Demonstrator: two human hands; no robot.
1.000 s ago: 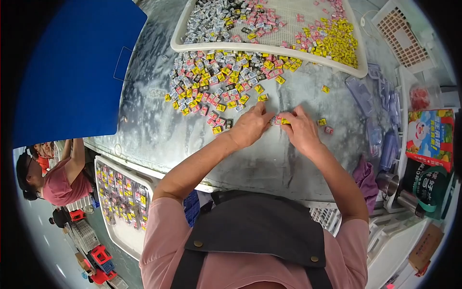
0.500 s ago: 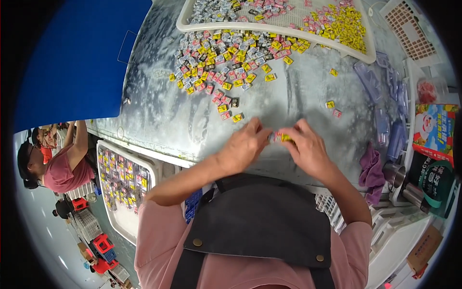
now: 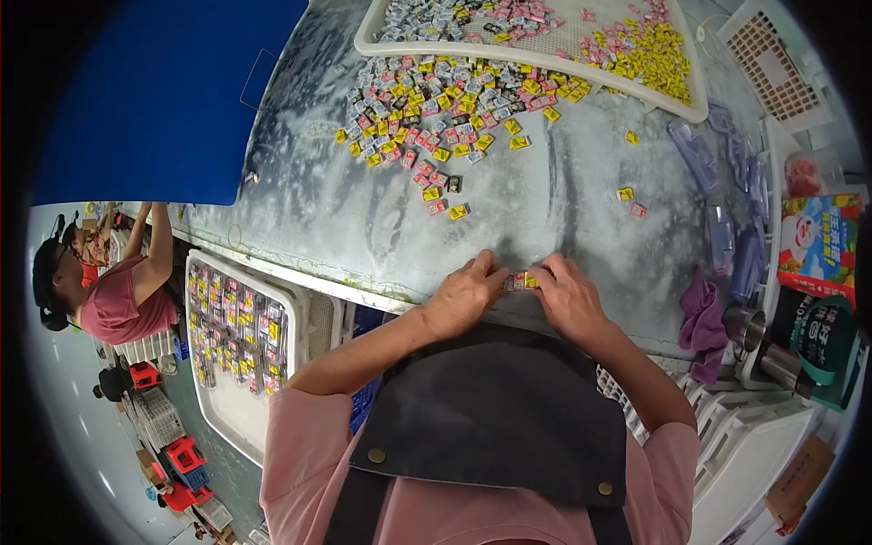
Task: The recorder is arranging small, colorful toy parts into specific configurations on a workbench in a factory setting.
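Note:
Close to the table's near edge, a short row of small wrapped pieces in pink, pale and yellow sits between my two hands. My left hand pinches the row's left end with bent fingers. At the other end, my right hand grips it the same way, its fingertips partly hiding the yellow end. Beyond them spreads a loose pile of similar small pieces in yellow, pink, white and black. A few strays lie apart, among them a yellow piece and a pink one.
A white mesh tray of more small pieces stands at the far side. Clear plastic holders and a purple cloth lie at the right. A tray of packed pieces sits lower left; a co-worker is beyond.
Both hands have come down and nearer the table's front edge with the row, which now lies level between them. The view has shifted slightly.

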